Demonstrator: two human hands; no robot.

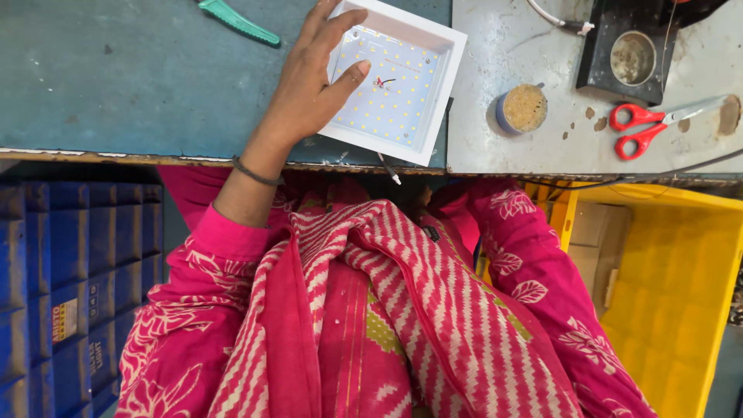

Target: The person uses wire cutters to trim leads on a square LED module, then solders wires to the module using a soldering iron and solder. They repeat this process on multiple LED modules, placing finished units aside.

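While the left hand (313, 85) rests spread on the square white LED panel (391, 81), thumb pressing its dotted face and fingers over its left rim, the panel lies on the blue-green surface (116, 85) near the front edge. The right hand is out of sight; its pink sleeve (534, 271) runs down toward the yellow crate (673, 279). The panel's top corner is cut off, and a thin wire (389, 169) hangs below it.

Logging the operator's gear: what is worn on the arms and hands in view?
The left hand is bare, with no glove or ring visible. A thin dark bangle circles the wrist. The pink sleeve has a pale leaf print. The right arm shows only the same printed sleeve; its hand is out of view.
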